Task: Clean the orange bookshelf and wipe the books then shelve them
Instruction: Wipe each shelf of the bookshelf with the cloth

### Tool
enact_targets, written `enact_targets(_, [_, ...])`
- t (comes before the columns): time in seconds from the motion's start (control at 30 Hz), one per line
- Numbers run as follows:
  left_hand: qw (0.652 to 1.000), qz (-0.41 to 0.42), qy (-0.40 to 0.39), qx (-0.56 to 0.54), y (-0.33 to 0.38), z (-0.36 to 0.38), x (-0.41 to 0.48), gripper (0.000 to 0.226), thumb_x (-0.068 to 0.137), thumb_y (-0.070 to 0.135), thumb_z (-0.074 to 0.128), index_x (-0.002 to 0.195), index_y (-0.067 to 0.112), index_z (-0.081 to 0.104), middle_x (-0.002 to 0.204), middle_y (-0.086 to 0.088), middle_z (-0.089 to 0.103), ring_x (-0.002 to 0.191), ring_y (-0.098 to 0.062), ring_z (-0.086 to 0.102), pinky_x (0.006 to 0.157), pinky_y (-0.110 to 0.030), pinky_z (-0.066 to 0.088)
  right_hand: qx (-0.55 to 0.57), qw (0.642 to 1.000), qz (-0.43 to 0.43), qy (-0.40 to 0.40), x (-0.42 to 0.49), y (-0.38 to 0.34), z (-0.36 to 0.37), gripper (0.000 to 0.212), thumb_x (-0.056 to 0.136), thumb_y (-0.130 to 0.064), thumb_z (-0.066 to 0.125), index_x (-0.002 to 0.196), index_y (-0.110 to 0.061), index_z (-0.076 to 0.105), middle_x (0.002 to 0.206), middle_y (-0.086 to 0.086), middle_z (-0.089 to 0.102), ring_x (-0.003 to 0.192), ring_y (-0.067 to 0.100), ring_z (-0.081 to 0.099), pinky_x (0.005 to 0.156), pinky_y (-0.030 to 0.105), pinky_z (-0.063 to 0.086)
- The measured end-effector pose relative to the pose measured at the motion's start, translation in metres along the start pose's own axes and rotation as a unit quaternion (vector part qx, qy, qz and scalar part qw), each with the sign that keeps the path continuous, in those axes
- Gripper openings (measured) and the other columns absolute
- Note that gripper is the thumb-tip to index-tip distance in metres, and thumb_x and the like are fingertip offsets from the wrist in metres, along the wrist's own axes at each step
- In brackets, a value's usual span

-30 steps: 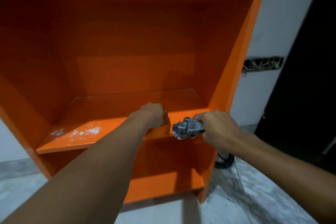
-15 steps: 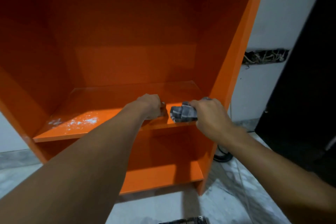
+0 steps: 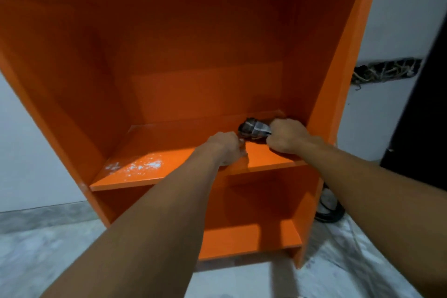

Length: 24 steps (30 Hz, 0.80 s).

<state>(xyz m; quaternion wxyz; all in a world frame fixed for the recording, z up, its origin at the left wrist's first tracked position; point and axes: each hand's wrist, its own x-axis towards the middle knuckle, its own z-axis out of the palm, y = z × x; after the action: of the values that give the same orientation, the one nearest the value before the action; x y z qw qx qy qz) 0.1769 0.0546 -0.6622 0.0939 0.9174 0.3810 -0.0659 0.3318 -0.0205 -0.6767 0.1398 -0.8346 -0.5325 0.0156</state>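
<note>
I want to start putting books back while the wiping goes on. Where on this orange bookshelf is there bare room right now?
The lower shelf is bare. On the middle shelf, the back left is free, between the white dust patch at front left and the left hand. The right end is crowded: the right hand presses a checked cloth into the corner.

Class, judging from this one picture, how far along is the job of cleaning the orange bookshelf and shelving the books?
Early. Done: nothing clearly finished. In hand: the right hand presses a checked cloth onto the middle shelf near its back right corner; the left hand rests beside it. Left: white dust at the shelf's front left, and no books are in view.
</note>
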Motion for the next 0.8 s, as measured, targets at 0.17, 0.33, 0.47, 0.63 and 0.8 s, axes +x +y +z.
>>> enact_targets(0.17, [1.000,-0.006,0.010,-0.025,0.002,0.000,-0.007,0.041,0.102,0.037,0.048,0.134,0.013,0.056,0.128,-0.013,0.062,0.114,-0.033,0.059,0.090,-0.036,0.049,-0.020,0.995,-0.063,0.077,-0.096,0.001,-0.006,0.038,0.077,-0.006,0.051,0.104,-0.031,0.062,0.084,-0.001,0.053,0.083,0.032,0.057,0.063,0.036,0.042])
enact_targets(0.33, [0.999,-0.035,0.029,-0.023,-0.014,-0.004,-0.012,0.047,0.096,0.039,0.057,0.134,0.012,0.054,0.134,-0.015,0.058,0.122,-0.036,0.053,0.106,-0.047,0.042,-0.012,0.995,-0.042,0.090,-0.113,-0.013,-0.037,0.022,0.081,-0.009,0.052,0.094,-0.027,0.057,0.075,-0.006,0.052,0.071,0.019,0.050,0.051,0.027,0.033])
enact_targets(0.47, [0.997,-0.068,0.045,0.003,-0.042,-0.008,-0.020,0.046,0.093,0.044,0.058,0.128,0.014,0.056,0.128,-0.011,0.061,0.120,-0.034,0.055,0.109,-0.053,0.037,-0.006,0.997,-0.021,0.072,-0.032,-0.021,-0.038,0.024,0.088,-0.039,0.060,0.104,-0.021,0.058,0.087,0.001,0.060,0.079,0.023,0.054,0.062,0.029,0.040])
enact_targets(0.63, [0.998,-0.064,-0.015,-0.026,-0.078,-0.006,-0.016,0.062,0.096,0.049,0.055,0.148,0.018,0.043,0.152,-0.004,0.043,0.136,-0.030,0.043,0.112,-0.041,0.037,-0.062,0.994,0.059,-0.069,0.017,-0.024,0.011,0.087,0.075,-0.090,0.017,0.145,-0.041,0.036,0.151,0.008,0.040,0.134,0.034,0.040,0.107,0.047,0.031])
enact_targets(0.8, [0.999,-0.036,-0.020,-0.001,-0.087,-0.014,-0.022,0.041,0.100,0.021,0.048,0.140,0.029,0.053,0.132,-0.001,0.059,0.118,-0.024,0.057,0.091,-0.030,0.047,-0.092,0.984,-0.147,0.042,-0.064,-0.071,0.025,0.054,0.086,-0.072,0.029,0.123,-0.042,0.054,0.110,0.003,0.055,0.107,0.030,0.048,0.086,0.040,0.037])
